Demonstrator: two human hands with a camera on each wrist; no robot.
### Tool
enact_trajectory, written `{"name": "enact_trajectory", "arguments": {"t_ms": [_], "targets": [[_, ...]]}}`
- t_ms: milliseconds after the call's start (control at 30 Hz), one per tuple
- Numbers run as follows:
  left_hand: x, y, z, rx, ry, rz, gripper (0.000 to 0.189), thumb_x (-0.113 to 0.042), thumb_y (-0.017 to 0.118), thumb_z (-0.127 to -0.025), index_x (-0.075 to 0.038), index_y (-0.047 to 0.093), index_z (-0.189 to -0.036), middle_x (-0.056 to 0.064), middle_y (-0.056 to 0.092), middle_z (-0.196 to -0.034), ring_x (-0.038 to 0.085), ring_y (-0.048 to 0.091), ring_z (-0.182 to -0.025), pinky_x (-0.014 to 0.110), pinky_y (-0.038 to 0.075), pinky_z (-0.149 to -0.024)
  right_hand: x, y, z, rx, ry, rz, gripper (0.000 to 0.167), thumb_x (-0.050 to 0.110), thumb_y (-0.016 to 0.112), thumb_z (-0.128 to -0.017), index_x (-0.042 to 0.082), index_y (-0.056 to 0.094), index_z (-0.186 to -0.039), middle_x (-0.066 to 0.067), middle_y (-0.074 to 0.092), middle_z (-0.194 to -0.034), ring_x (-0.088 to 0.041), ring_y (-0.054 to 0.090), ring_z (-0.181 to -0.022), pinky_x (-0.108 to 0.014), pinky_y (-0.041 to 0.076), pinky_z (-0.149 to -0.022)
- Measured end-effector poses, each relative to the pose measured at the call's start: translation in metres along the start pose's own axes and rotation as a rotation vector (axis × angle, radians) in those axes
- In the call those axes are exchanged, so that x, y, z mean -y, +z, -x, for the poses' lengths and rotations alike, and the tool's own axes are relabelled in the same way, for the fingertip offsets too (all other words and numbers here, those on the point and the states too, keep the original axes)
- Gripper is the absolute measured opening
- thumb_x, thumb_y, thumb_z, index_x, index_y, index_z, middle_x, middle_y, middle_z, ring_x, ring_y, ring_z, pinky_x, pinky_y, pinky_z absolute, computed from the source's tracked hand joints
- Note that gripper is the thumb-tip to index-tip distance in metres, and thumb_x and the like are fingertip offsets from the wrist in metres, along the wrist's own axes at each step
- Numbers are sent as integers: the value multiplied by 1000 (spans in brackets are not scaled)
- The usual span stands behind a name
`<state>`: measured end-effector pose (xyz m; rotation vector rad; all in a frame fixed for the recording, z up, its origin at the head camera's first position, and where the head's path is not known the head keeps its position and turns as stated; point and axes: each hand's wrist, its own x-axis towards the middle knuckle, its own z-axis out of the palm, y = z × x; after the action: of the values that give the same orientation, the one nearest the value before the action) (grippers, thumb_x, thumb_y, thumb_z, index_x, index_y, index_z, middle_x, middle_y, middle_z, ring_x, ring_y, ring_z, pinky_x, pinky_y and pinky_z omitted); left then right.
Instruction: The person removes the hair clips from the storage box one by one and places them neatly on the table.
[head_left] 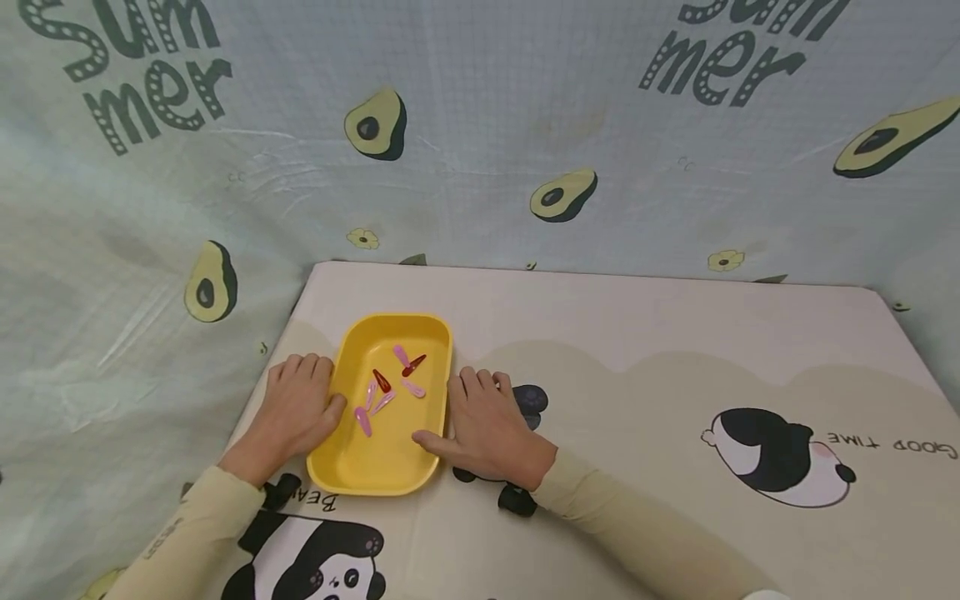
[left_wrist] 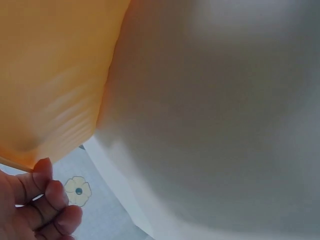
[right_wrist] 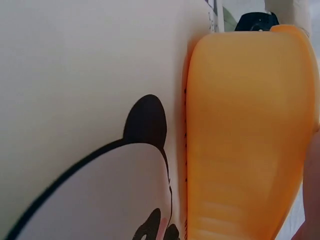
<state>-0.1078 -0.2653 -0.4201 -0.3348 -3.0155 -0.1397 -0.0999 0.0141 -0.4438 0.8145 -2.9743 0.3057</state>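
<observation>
A yellow plastic tray (head_left: 375,467) with rounded corners sits at the left part of the table. Inside it several pink snap hair clips (head_left: 363,422) and two red ones (head_left: 382,381) lie scattered. My left hand (head_left: 296,408) grips the tray's left side, its thumb at the rim; in the left wrist view its curled fingers (left_wrist: 55,195) meet the rim from outside. On the opposite side, my right hand (head_left: 491,425) holds the tray with the thumb over the rim and the other fingers along the outer wall. The right wrist view shows mostly that outer wall (right_wrist: 245,135).
A pale table cover (head_left: 622,325) with printed pandas and a dog-like figure (head_left: 780,458) spreads to the right. Behind and to the left hangs a light curtain (head_left: 465,100) printed with avocados, meeting the table's back edge.
</observation>
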Motion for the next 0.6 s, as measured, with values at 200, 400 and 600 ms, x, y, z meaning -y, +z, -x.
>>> {"name": "enact_trajectory", "arguments": {"t_ms": [200,400,600], "targets": [[-2,2,-2,-6,18,4,22,-17,55,-90,2,55,-102,13,51,-88,33,44,-92,55,36,-94,1,-1,0,1,0,21,49,59,50,-87,12,51,-99,-3,40,-89,-20,34,-82,-36,32,-80],[-2,4,-2,-15,23,-2,25,-18,56,-90,3,57,-104,14,53,-90,34,45,-91,55,37,-93,-1,0,3,-21,-15,16,38,51,51,-87,14,47,-92,-2,38,-86,-20,31,-80,-35,26,-76],[-4,5,-4,-38,31,16,24,-18,56,-90,2,57,-102,15,53,-89,34,45,-91,53,37,-91,-4,1,4,-52,-22,10,35,48,54,-86,14,46,-91,-2,38,-85,-21,30,-79,-35,26,-76]]}}
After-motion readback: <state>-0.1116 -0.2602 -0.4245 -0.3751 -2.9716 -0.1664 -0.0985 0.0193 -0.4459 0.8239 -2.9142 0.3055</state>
